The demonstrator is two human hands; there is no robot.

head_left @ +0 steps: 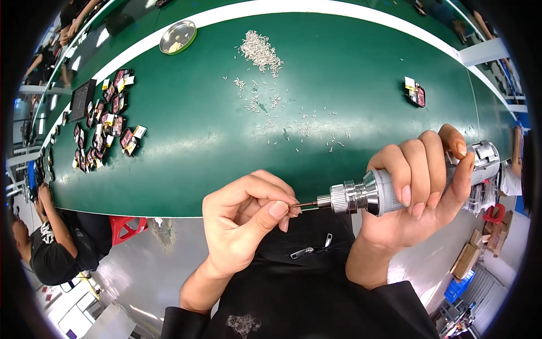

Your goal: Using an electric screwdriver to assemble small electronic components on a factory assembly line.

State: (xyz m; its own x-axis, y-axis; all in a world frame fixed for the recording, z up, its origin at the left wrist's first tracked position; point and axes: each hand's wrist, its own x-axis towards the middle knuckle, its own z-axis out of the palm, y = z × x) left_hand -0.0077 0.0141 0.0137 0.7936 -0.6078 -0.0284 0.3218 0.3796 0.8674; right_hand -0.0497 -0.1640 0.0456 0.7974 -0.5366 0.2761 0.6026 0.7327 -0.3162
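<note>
In my right hand [415, 186], fingers wrapped round its grey body, is an electric screwdriver [384, 192] with a silver knurled chuck. It lies nearly level over the table's near edge, its thin coppery bit [306, 204] pointing left. My left hand [248, 212] pinches thumb and forefinger together at the bit's end. The fingertips hide that end, and anything small between them cannot be made out. Beyond my hands, a heap of tiny silver screw-like pieces [259, 51] lies on the green table [186, 113], with loose pieces [305, 130] scattered nearer me.
Several small black parts with red and yellow-white labels [101, 133] cluster at the left, beside a black tray [83, 100]. One similar part [415, 93] sits alone at the right. A round dish [178, 38] stands far left. Another person [53, 243] sits at the left, near a red stool [127, 227].
</note>
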